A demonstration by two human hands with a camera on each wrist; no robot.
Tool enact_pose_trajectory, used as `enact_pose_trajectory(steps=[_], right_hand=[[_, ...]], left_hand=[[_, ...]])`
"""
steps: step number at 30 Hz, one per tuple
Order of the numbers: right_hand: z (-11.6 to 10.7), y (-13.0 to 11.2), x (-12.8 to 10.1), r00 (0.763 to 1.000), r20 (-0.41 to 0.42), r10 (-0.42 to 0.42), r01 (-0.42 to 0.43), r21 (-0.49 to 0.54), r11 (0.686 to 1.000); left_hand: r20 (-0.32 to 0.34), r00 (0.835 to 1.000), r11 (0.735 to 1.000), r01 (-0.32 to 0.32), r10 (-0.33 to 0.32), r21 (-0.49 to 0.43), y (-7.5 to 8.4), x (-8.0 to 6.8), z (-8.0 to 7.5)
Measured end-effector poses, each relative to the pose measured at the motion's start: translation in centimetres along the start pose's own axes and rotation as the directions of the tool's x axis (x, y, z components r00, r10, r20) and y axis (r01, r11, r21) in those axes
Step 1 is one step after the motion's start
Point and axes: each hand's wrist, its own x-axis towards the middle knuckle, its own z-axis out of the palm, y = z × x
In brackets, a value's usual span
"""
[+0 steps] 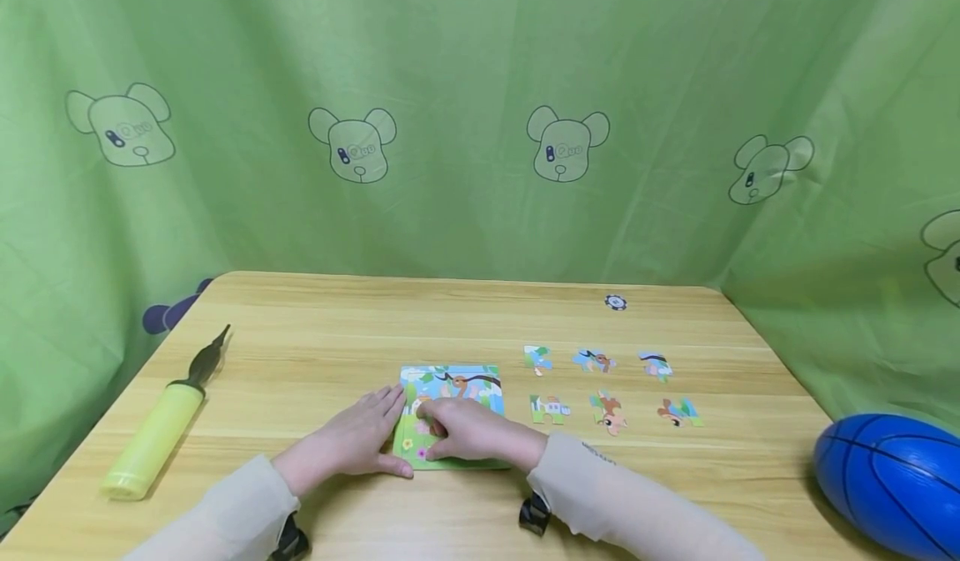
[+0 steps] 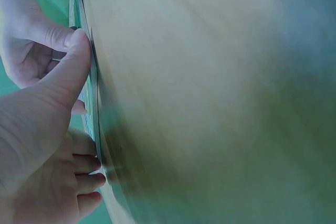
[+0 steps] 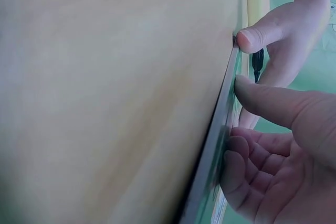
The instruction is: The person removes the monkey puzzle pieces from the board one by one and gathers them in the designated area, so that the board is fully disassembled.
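A square picture puzzle board with a bird, leaves and flowers lies flat near the table's front. My left hand rests along its left edge, fingers outstretched and thumb by the near corner. Over the board's middle, my right hand presses down with bent fingertips. In the right wrist view the thumb and fingertips of that hand touch the board's face; any piece beneath them is hidden. To the right, several loose puzzle pieces lie in two rows, one lower piece showing a brown animal's head.
A yellow-green hand pump with a black nozzle lies at the left. A blue ball with black lines sits at the right edge. At the back lies a round poker chip. Green curtains surround the wooden table.
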Motion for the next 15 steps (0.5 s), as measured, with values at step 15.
enact_pose_trajectory(steps=[15], right_hand=[[0.0,1.2,-0.1,0.998,-0.057,-0.034,0.047,0.244,0.969]], left_hand=[[0.005,1.0,1.0,0.012,-0.012,0.002,0.1,0.0,0.0]])
